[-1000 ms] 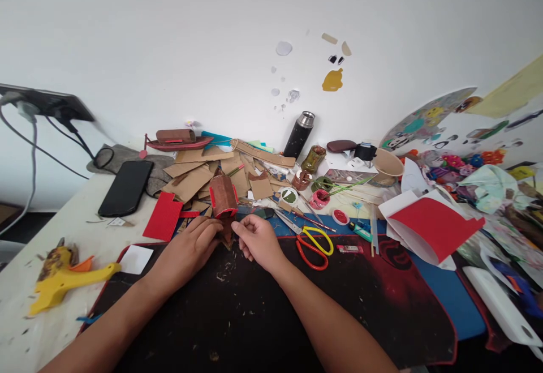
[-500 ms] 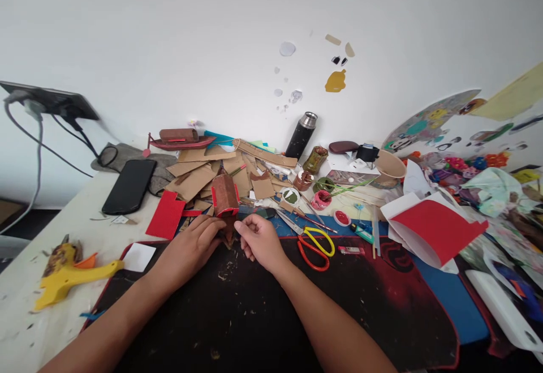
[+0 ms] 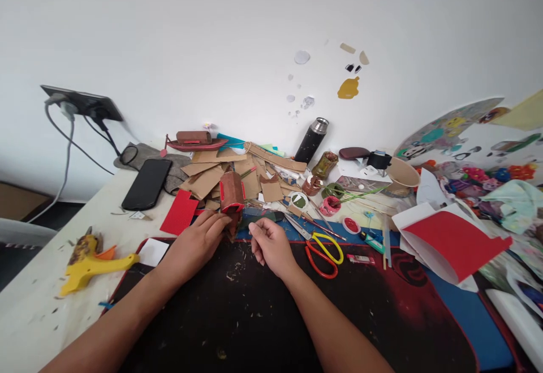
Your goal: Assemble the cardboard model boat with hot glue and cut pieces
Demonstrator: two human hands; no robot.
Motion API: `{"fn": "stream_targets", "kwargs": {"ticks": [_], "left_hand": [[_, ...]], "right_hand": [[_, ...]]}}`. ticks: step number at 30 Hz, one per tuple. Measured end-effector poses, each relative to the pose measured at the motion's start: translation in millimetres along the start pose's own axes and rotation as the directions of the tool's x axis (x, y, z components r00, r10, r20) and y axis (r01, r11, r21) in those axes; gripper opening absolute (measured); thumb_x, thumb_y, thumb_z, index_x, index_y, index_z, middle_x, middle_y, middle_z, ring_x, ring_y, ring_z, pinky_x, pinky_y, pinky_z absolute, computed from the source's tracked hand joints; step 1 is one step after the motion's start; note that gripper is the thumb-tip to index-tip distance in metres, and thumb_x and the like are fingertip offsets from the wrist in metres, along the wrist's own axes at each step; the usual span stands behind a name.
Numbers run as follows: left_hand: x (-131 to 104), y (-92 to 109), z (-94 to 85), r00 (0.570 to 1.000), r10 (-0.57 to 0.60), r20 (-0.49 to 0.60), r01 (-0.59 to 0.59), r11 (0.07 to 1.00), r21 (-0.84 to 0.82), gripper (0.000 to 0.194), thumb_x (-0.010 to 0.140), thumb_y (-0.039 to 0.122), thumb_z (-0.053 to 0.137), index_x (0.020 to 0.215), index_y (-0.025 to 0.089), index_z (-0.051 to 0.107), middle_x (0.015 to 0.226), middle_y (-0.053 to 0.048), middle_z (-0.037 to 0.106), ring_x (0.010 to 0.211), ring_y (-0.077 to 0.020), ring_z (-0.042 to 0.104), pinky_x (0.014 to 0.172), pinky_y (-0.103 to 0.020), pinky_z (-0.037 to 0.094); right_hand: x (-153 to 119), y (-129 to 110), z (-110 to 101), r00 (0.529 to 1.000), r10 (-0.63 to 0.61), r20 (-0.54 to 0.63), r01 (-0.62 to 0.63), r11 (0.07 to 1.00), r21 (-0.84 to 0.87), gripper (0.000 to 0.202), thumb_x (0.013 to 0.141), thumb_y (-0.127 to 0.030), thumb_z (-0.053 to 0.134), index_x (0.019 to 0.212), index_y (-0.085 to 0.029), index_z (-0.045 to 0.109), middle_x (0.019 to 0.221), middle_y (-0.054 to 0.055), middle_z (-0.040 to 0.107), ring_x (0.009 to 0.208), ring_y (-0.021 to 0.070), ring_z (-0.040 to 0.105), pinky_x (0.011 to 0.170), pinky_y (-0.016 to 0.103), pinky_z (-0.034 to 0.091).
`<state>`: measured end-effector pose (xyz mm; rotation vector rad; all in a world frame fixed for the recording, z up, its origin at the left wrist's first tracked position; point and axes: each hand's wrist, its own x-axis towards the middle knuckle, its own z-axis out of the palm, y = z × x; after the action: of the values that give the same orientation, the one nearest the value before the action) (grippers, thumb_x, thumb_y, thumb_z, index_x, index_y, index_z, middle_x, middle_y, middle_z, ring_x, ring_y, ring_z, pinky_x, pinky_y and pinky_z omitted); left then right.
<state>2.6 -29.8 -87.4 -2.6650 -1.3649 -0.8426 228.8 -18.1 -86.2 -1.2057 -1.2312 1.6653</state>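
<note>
A brown cardboard piece with a rounded top and red edging [image 3: 232,191] stands at the back edge of the black mat [image 3: 254,328]. My left hand [image 3: 198,245] is closed around something at the near side of that piece; its fingertips touch a brown part there, mostly hidden. My right hand [image 3: 271,245] hovers just to the right, apart from the piece, its fingers curled together. Whether anything small sits between its thumb and fingers is hidden. Scissors with red and yellow handles [image 3: 324,254] lie right of my right hand.
A yellow glue gun [image 3: 91,265] and black phone [image 3: 147,184] lie at left. Cardboard scraps [image 3: 206,180], a red boat model [image 3: 197,142], a black flask [image 3: 311,141] and paint pots [image 3: 330,206] stand behind. Red paper [image 3: 460,243] is at right.
My right hand has moved a little away from the brown piece, to the right. The whole view has shifted, so the objects appear further right.
</note>
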Motion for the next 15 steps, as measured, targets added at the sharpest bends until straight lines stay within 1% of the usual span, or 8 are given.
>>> {"fn": "stream_targets", "kwargs": {"ticks": [3,7,11,15], "left_hand": [[-0.7,-2.3,1.5,1.000,-0.016,0.022,0.016,1.000,-0.014,0.036,0.103,0.013,0.050,0.134,0.017,0.066,0.122,-0.015,0.078,0.116,-0.0316,0.069,0.097,-0.046,0.060],[-2.1,-3.3,3.3,1.000,0.002,0.028,-0.002,1.000,0.009,0.041,0.103,0.012,0.048,0.141,0.015,0.063,0.130,-0.016,0.076,0.119,-0.0325,0.068,0.103,-0.049,0.057],[-4.3,-4.0,5.0,1.000,-0.006,0.030,0.005,1.000,0.023,0.045,0.102,0.010,0.046,0.142,0.016,0.063,0.134,-0.017,0.074,0.122,-0.0334,0.067,0.105,-0.051,0.056],[-6.4,-5.7,6.1,1.000,-0.014,0.017,0.013,1.000,0.010,0.049,0.100,0.009,0.045,0.143,0.018,0.065,0.138,-0.017,0.073,0.122,-0.0331,0.067,0.105,-0.051,0.058]], "right_hand": [[-0.8,0.0,0.3,1.000,-0.007,0.003,0.007,1.000,-0.010,0.052,0.087,-0.073,0.069,0.084,-0.023,0.053,0.052,-0.008,0.057,0.034,0.0081,0.043,0.032,0.018,0.031],[-1.4,-0.9,1.3,1.000,-0.009,0.009,0.009,1.000,-0.019,0.053,0.087,-0.073,0.069,0.083,-0.024,0.052,0.052,-0.009,0.056,0.034,0.0080,0.043,0.033,0.018,0.031],[-1.7,-3.1,2.8,1.000,-0.005,0.016,0.006,0.999,-0.051,0.050,0.089,-0.071,0.069,0.083,-0.023,0.053,0.052,-0.008,0.057,0.034,0.0076,0.042,0.034,0.019,0.030],[-2.8,-8.8,3.0,0.999,-0.017,0.040,0.021,0.995,-0.100,0.048,0.093,-0.068,0.065,0.081,-0.024,0.053,0.049,-0.009,0.054,0.034,0.0081,0.040,0.037,0.020,0.030]]}}
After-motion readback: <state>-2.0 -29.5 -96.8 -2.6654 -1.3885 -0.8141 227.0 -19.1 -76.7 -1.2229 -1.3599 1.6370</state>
